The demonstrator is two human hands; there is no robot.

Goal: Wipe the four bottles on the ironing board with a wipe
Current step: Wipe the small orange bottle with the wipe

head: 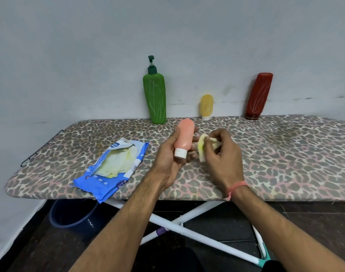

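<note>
The left hand (pixel 167 154) grips the pink bottle (pixel 184 137), fingers curled behind it and thumb along its left side, holding it above the ironing board (pixel 285 154) with its white cap (pixel 180 153) pointing down toward the person. Just right of it, the right hand (pixel 223 154) pinches a crumpled wipe (pixel 204 146), stained yellow, between curled fingers and thumb; the wipe sits just beside the bottle, and whether the two touch cannot be told. A pink thread band (pixel 237 187) circles the right wrist.

Three more bottles stand at the board's far edge against the wall (pixel 167 26): a green pump bottle (pixel 154 97) upright on the left, a small yellow bottle (pixel 206 107) resting on its white cap in the middle, and a red bottle (pixel 258 96) tilted, leaning on the wall at the right. Green and red show pale scribble marks.

Left of the hands lies a blue wipe pack (pixel 109 169), torn open, with pale yellowish wipes showing inside. Beneath the board, a dark blue bucket (pixel 73 214) stands on the floor beside the white crossed legs (pixel 187 230); its contents cannot be seen.
</note>
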